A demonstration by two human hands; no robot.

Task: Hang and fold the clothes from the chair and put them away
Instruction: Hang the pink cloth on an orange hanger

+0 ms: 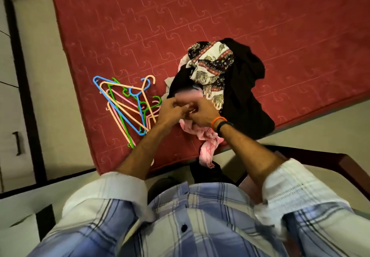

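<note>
A pink and white patterned garment (206, 142) hangs from both my hands over the near edge of the red mattress (180, 26). My left hand (170, 110) and my right hand (202, 114) meet above it, fingers curled and pinching its top edge. Just beyond lies a heap of clothes: a black garment (244, 100) and an elephant-print cloth (212, 64). Left of my hands sits a pile of several coloured plastic hangers (128, 104) in blue, peach, green and pink.
A dark wooden frame edge (328, 160) shows at the right, beside my right forearm. A wardrobe with a dark handle (18, 142) stands at the far left. Pale floor runs between the mattress and the wardrobe.
</note>
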